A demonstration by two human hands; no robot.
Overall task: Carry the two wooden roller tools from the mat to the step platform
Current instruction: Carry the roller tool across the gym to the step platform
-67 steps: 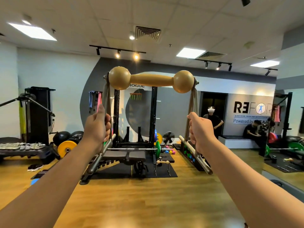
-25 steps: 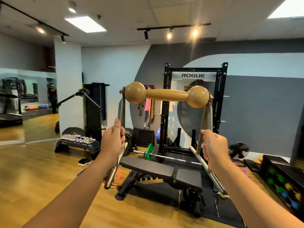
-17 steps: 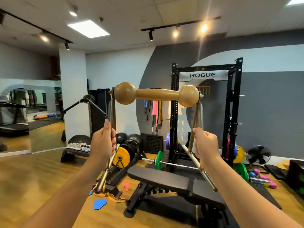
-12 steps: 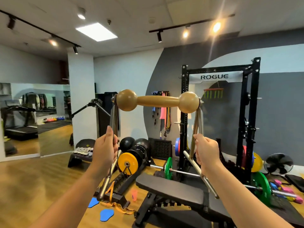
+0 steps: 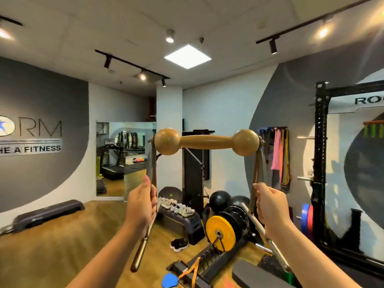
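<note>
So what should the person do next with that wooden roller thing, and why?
Probably keep walking forward and a bit left toward the dark step platform by the grey wall. The wooden roller is held up at chest height, left hand and right hand each in a closed grip on its arms, so it is ready to carry, not yet set down.

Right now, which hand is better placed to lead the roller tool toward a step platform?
Left. The left hand is on the same side as the bare step platform; the right hand sits toward the yellow plate.
</note>
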